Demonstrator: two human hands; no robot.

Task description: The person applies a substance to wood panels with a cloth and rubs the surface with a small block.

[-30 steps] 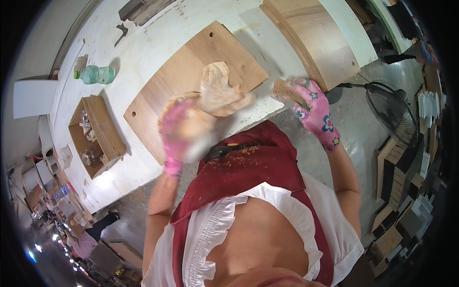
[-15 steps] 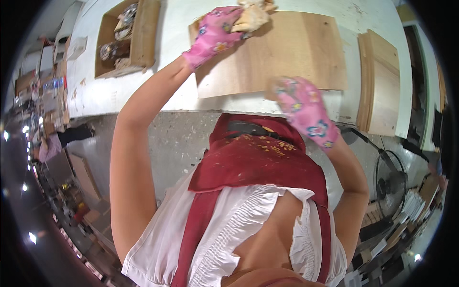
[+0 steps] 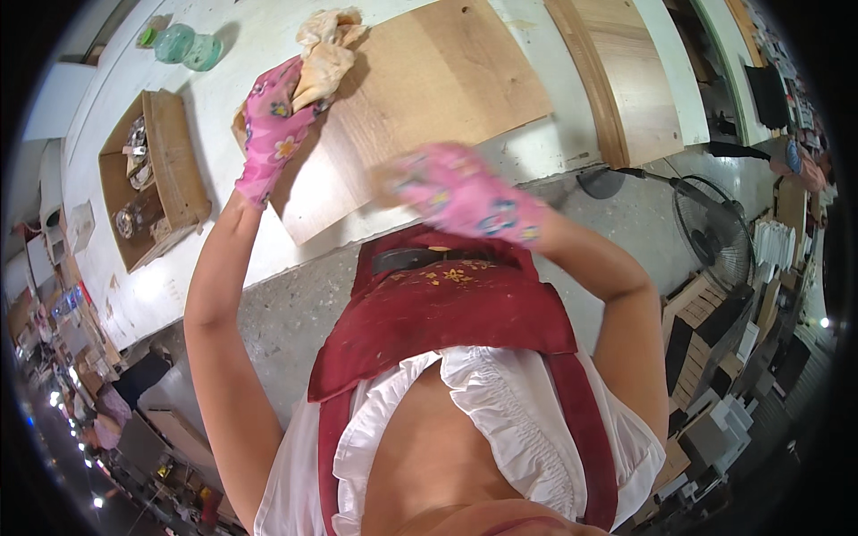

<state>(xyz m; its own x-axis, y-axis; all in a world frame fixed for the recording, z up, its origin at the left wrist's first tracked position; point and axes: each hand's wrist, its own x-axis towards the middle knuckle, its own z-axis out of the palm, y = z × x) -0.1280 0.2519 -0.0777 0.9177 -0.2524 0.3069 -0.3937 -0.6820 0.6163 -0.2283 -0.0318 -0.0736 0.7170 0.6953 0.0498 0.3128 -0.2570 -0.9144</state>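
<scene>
Both my hands wear pink flowered gloves. My left hand (image 3: pixel 275 125) is closed on a crumpled cream rag (image 3: pixel 327 55) at the left part of a light wood-grain board (image 3: pixel 438 76). The board lies flat and tilted on the white table, near its front edge. My right hand (image 3: pixel 465 192) is over the board's near edge, smeared by motion. At its fingers is a tan blur that I cannot make out; it could be a small block or fingertips.
A cardboard box (image 3: pixel 183 174) with wrapped items stands left on the white table (image 3: pixel 165 281). Behind it lies a green-tinted plastic bottle (image 3: pixel 188 48). Stacked wood panels (image 3: pixel 626 71) are at the right. A black fan (image 3: pixel 710 223) stands on the floor beyond my right arm.
The view has turned and shifted, bringing the bottle into sight. My right hand has swept left along the board's near edge. My left hand keeps the rag at the board's left part.
</scene>
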